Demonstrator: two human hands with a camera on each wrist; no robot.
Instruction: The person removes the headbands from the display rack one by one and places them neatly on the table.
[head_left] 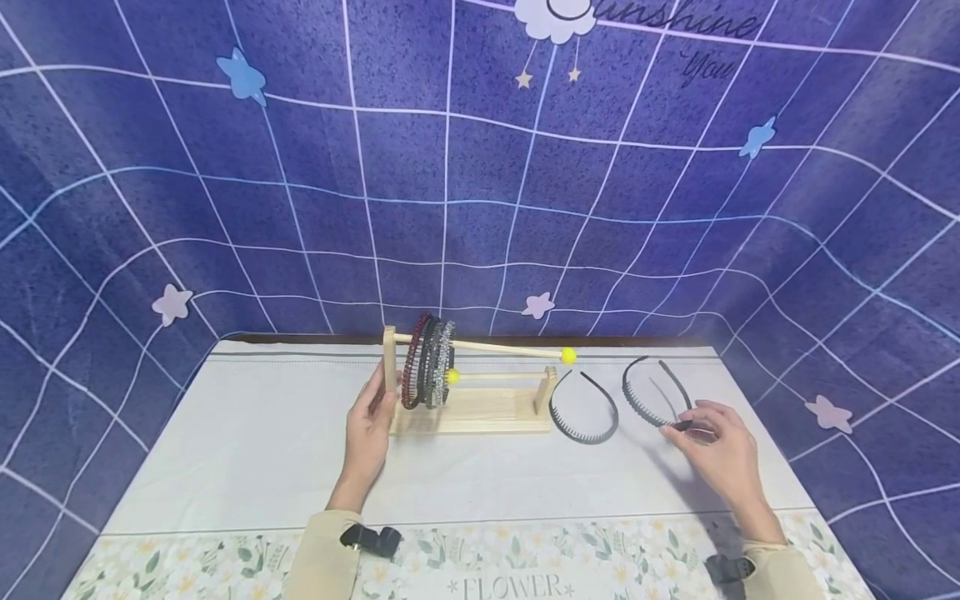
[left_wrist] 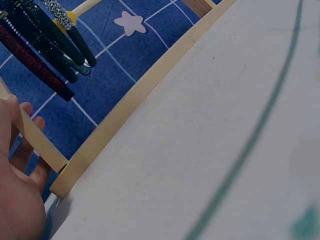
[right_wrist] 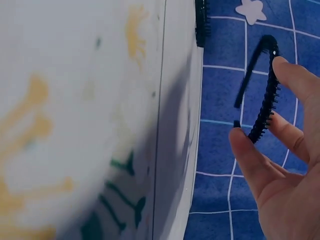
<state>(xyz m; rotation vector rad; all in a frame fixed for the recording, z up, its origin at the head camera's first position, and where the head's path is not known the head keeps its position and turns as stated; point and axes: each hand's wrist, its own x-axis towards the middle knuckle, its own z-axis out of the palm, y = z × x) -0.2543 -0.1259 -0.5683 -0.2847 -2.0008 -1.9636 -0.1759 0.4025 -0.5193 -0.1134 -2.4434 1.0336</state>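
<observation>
My left hand [head_left: 367,425] grips the left post [head_left: 389,358] of a wooden headband stand [head_left: 495,414], thumb in front and fingers behind it. Several headbands [head_left: 430,367], dark red, black and glittery silver, hang near that post on the stand's rods. Over at the right, my right hand [head_left: 723,454] pinches a black toothed headband [right_wrist: 270,95] between thumb and fingers, its open ends pointing away in the head view. Another black toothed headband [head_left: 585,439] lies on the table between the stand and my right hand.
Two rods with yellow ball ends [head_left: 568,356] reach rightward from the left post; the upper one extends past the short right post [head_left: 550,387]. White cloth with a floral front band [head_left: 600,542] covers the table. A blue gridded backdrop [head_left: 480,225] rises behind and at both sides.
</observation>
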